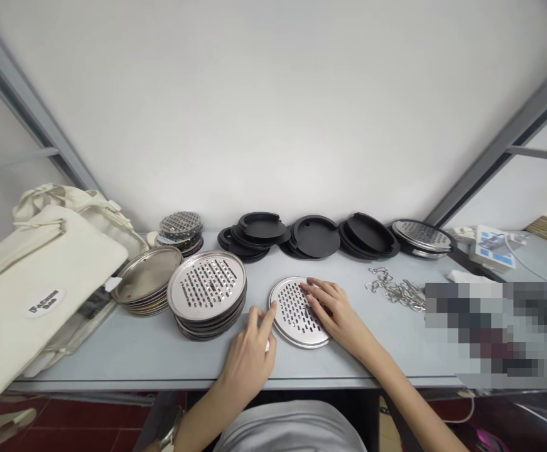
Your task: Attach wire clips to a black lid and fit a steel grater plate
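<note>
A round metal grater plate [296,314] with rows of slots lies flat on the table in front of me. My right hand [336,311] rests over its right side, fingers stretched out and apart on the slotted surface. At the plate's left edge is my left hand [249,351], its index fingertip at the rim. Between its thumb and curled fingers shows a small white thing [267,346], too hidden to name. Just left stands a stack of similar grater plates [207,285], slotted side up on top.
Plain metal discs [148,273] are stacked farther left, beside a cream bag [42,270]. Along the wall sit several piles of black round holders [315,237] and a grater in a black holder [421,235]. Metal clips [400,292] lie heaped on the right of the table [160,361].
</note>
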Action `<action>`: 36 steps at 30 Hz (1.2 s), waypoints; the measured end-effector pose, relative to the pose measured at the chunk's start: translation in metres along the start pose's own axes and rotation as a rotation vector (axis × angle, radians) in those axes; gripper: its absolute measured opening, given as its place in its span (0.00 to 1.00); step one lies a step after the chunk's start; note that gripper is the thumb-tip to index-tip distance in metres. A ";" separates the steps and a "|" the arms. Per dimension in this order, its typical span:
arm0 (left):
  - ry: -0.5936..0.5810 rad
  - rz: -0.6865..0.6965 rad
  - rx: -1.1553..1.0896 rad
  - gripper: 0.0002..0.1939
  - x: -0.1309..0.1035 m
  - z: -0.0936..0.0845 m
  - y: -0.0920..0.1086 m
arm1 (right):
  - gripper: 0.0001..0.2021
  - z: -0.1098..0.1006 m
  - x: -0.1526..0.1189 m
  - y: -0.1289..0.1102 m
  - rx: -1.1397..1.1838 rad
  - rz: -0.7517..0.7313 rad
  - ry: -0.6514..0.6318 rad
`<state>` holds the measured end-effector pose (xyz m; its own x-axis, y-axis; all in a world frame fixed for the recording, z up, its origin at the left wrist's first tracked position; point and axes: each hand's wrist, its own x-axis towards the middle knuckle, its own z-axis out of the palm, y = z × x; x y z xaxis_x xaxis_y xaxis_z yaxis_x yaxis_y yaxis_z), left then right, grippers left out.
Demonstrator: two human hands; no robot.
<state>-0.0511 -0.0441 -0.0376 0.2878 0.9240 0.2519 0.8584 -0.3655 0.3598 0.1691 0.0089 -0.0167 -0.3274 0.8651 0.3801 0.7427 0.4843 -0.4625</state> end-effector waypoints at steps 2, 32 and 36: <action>-0.023 0.000 0.014 0.28 0.000 -0.002 0.001 | 0.17 0.000 0.002 -0.001 -0.011 -0.012 -0.012; -0.088 0.012 0.023 0.27 0.005 -0.007 0.004 | 0.16 0.009 -0.003 0.012 0.122 0.109 0.087; -0.102 0.008 0.003 0.27 0.004 -0.008 0.004 | 0.14 0.007 -0.006 0.015 0.202 0.314 0.172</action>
<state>-0.0496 -0.0428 -0.0276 0.3361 0.9278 0.1620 0.8573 -0.3726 0.3552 0.1777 0.0115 -0.0319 0.0119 0.9488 0.3158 0.6554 0.2311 -0.7191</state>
